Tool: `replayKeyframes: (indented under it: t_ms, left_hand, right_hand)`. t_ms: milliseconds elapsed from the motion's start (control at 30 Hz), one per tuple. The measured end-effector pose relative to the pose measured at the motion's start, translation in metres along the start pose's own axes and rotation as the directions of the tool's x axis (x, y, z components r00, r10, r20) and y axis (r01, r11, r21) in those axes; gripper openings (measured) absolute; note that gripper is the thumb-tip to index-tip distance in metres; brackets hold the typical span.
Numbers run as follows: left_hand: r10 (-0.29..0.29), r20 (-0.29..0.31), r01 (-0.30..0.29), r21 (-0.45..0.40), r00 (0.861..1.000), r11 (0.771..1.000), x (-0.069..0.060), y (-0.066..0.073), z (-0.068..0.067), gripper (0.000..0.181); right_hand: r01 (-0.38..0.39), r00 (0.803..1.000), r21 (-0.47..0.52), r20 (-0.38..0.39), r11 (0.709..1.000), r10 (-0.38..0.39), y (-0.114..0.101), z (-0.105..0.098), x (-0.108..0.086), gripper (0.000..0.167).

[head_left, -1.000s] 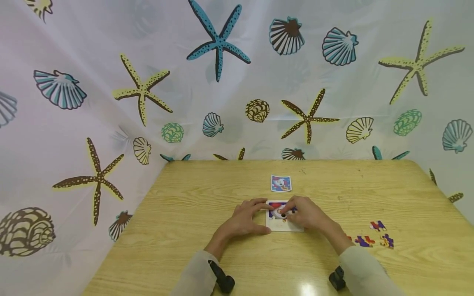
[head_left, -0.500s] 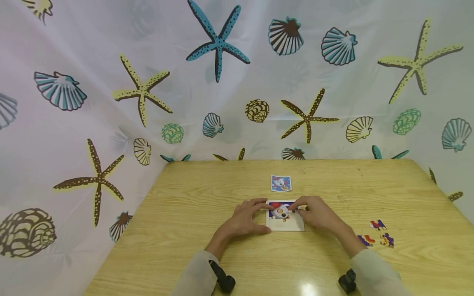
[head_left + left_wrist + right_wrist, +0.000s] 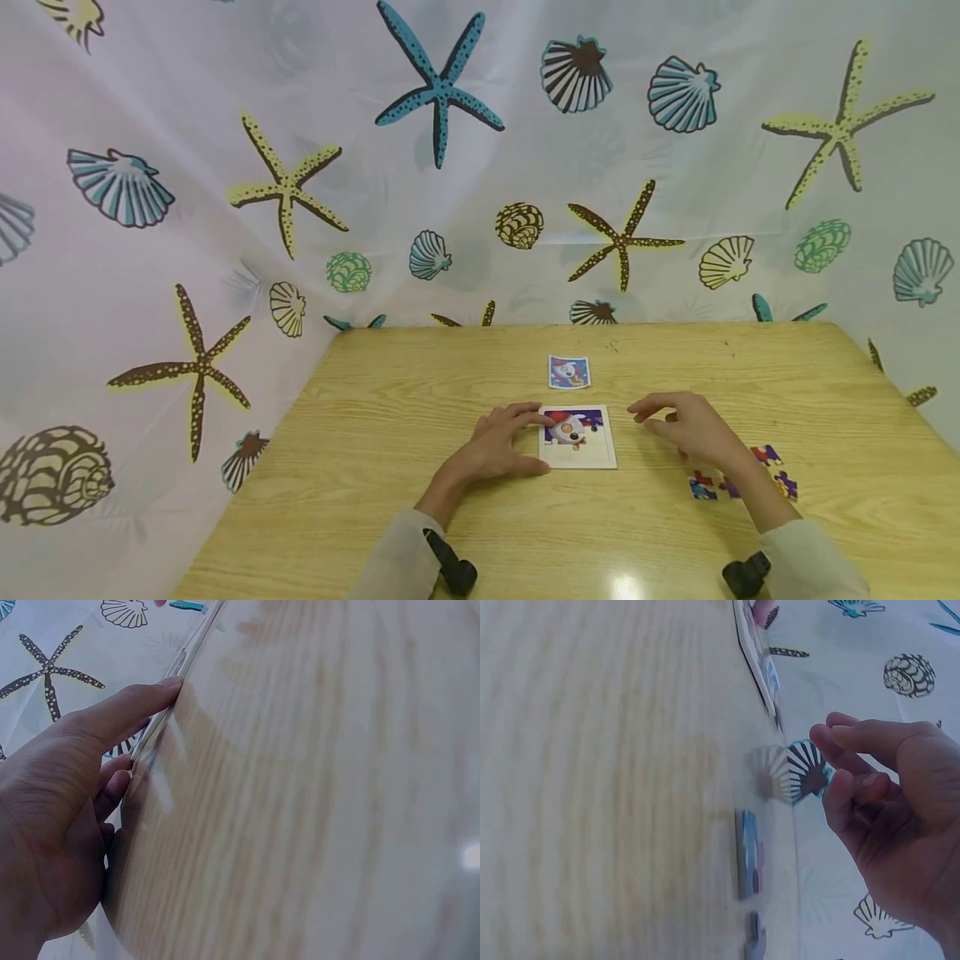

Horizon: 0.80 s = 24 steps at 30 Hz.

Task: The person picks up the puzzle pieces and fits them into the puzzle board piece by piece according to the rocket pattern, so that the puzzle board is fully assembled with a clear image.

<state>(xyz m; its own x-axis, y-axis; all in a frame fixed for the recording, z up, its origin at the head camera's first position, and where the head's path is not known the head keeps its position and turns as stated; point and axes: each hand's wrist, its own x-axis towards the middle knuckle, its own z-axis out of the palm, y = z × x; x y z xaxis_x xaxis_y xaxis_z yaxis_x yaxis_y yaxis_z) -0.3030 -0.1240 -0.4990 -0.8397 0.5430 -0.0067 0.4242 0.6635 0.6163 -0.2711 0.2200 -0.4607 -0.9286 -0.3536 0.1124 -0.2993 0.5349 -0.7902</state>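
Observation:
A white jigsaw puzzle tray (image 3: 596,456) lies on the table, with joined pieces showing a cartoon face across its upper part and bare backing below. My left hand (image 3: 487,443) holds its left side, index finger on the pieces and thumb at the lower left corner. In the left wrist view the left hand (image 3: 60,802) appears with its thumb stretched along the surface. My right hand (image 3: 693,429) hovers just right of the tray, fingers loosely bent and holding nothing. Loose puzzle pieces (image 3: 702,487) lie near and partly behind the right forearm.
A small picture card (image 3: 569,372) with a similar cartoon lies behind the tray. More loose pieces (image 3: 785,485) sit to the right on the wooden table (image 3: 360,433). A curtain (image 3: 480,200) printed with shells and starfish hangs around the far and side edges.
My right hand has come off the puzzle tray and moved right, uncovering the tray's right side and the pieces there. The left hand has stayed in place.

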Motion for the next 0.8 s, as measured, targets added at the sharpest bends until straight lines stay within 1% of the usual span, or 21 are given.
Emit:
replayKeyframes:
  t_ms: [67, 133, 300, 400, 433, 533, 667, 800]
  left_hand:
    - [0.004, -0.003, -0.004, -0.004, 1.0, 1.0, 0.0, 0.0, 0.0, 0.065]
    - [0.006, -0.002, -0.006, -0.005, 1.0, 1.0, -0.001, 0.0, 0.0, 0.066]
    - [0.011, 0.001, -0.011, -0.001, 1.0, 1.0, 0.0, -0.001, 0.0, 0.066]
    - [0.01, 0.004, -0.01, 0.004, 1.0, 1.0, 0.0, -0.002, 0.0, 0.066]
    - [0.012, 0.002, -0.012, 0.004, 1.0, 1.0, 0.001, -0.003, 0.0, 0.066]
    - [0.007, 0.003, -0.007, 0.009, 1.0, 1.0, 0.001, -0.003, -0.001, 0.066]
    - [0.014, 0.002, -0.014, 0.009, 1.0, 1.0, 0.002, -0.003, -0.001, 0.066]
    - [0.022, 0.001, -0.022, 0.0, 1.0, 1.0, 0.001, -0.002, -0.001, 0.065]
  right_hand:
    - [0.001, 1.0, 0.001, -0.006, 1.0, -0.001, 0.002, -0.005, -0.004, 0.028]
    - [0.017, 1.0, -0.032, -0.012, 0.999, -0.017, 0.004, -0.01, -0.008, 0.027]
    - [0.007, 1.0, -0.107, -0.014, 0.994, -0.008, 0.011, -0.023, -0.019, 0.028]
    - [0.003, 1.0, -0.123, -0.001, 0.992, -0.004, 0.016, -0.031, -0.025, 0.031]
    - [0.0, 1.0, -0.118, 0.009, 0.993, 0.001, 0.018, -0.033, -0.026, 0.032]
    - [0.032, 0.998, -0.114, 0.049, 0.993, -0.026, 0.023, -0.041, -0.031, 0.037]
    - [0.034, 0.994, -0.084, 0.104, 0.996, -0.026, 0.029, -0.05, -0.04, 0.043]
    - [-0.021, 0.991, -0.019, 0.134, 1.0, 0.024, 0.037, -0.059, -0.048, 0.046]
